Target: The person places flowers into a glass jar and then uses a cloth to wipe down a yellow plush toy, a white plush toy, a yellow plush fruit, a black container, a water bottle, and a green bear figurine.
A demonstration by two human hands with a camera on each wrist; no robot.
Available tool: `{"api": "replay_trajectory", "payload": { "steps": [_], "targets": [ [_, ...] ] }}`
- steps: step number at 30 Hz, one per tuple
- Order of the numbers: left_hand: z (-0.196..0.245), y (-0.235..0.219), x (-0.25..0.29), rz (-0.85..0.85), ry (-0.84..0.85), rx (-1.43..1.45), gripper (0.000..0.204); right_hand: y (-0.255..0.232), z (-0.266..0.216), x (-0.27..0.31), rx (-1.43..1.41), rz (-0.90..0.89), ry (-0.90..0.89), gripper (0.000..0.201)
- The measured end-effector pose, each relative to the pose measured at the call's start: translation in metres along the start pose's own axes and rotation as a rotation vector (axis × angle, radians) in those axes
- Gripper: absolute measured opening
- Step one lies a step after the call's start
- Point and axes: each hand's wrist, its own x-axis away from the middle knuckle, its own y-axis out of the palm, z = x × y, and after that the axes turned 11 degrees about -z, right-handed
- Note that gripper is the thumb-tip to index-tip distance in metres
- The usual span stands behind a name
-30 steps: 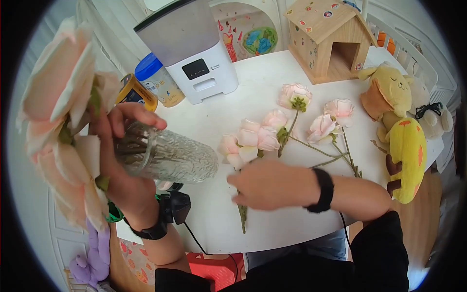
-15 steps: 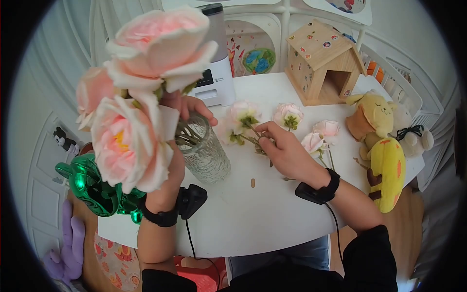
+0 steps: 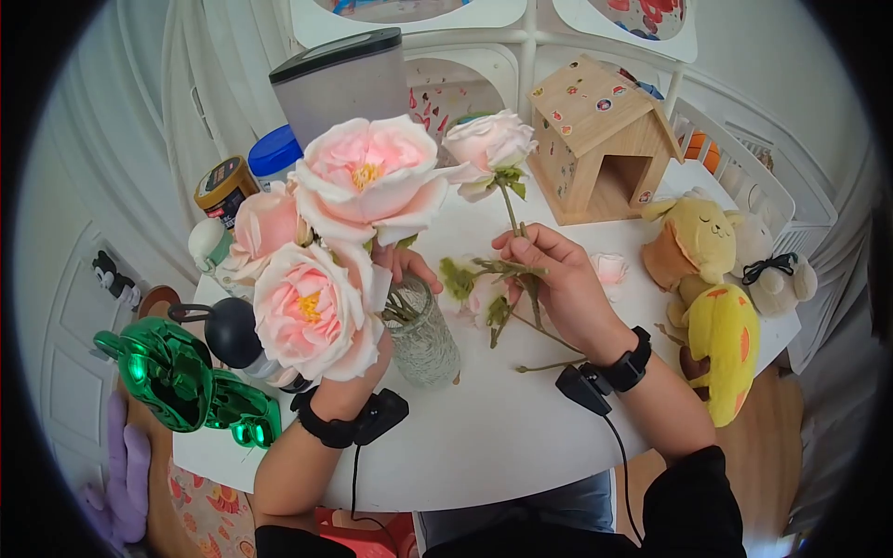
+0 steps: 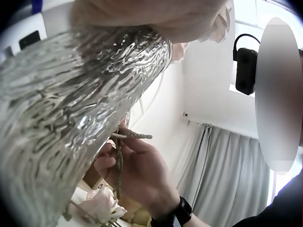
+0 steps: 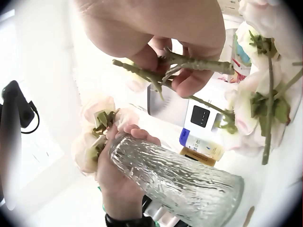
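Note:
My left hand [image 3: 409, 270] holds a clear textured glass vase [image 3: 426, 346] near its mouth. Several large pale pink roses [image 3: 367, 177] spread from the vase over that hand and hide part of it; their stems run down inside the mouth. To the right, my right hand [image 3: 569, 284] pinches green rose stems between thumb and fingers, with one pink rose [image 3: 488, 149] raised above it. In the right wrist view the cut stem ends [image 5: 203, 64] stick out between the fingertips. Another rose head [image 5: 248, 106] hangs beyond them.
A single rose [image 3: 609, 270] lies on the white table [image 3: 493, 437]. Plush toys [image 3: 730, 344] and a wooden house [image 3: 605, 139] stand right and back. Behind the vase are a food dispenser [image 3: 339, 88] and tubs [image 3: 223, 186]; a shiny green figure [image 3: 186, 381] stands left.
The vase has gone from strongly tilted to nearly upright, its roses swinging in from the left. My right hand has picked rose stems off the table and lifted them beside the vase.

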Motion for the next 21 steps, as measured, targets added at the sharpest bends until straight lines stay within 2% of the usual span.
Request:
{"api": "replay_trajectory", "payload": {
  "steps": [2,4,8,10,13,14,16,19,20,21],
  "targets": [
    [-0.004,0.002,-0.001,0.021,-0.028,0.028,0.033,-0.004,0.006,-0.007,-0.041,0.017,-0.144,0.022],
    [-0.009,0.003,-0.002,0.095,-0.016,0.044,0.039,-0.003,0.0,-0.008,-0.067,0.022,-0.121,0.022],
    [-0.017,0.006,0.0,0.098,-0.036,0.007,0.04,0.004,-0.009,-0.013,-0.157,0.008,-0.104,0.023],
    [-0.029,-0.002,0.004,0.01,-0.013,0.179,0.03,0.012,-0.011,-0.016,-0.198,-0.025,-0.117,0.022],
    [-0.031,0.0,0.005,-0.022,0.02,0.306,0.031,0.027,-0.014,-0.023,-0.287,-0.113,-0.138,0.022],
    [-0.029,0.0,0.004,-0.022,0.024,0.301,0.031,0.033,-0.015,-0.027,-0.334,-0.167,-0.151,0.022],
    [-0.02,-0.001,0.002,-0.003,-0.131,0.28,0.034,0.045,-0.015,-0.033,-0.362,-0.196,-0.172,0.022],
    [-0.01,0.0,0.001,0.055,-0.198,0.178,0.034,0.057,-0.019,-0.037,-0.29,-0.21,-0.176,0.023],
    [-0.018,-0.002,0.003,0.057,-0.193,0.172,0.034,0.058,-0.017,-0.037,-0.291,-0.217,-0.18,0.023],
    [-0.034,-0.004,0.008,0.116,-0.075,0.112,0.033,0.057,-0.014,-0.037,-0.237,-0.195,-0.188,0.023]
  ]
}}
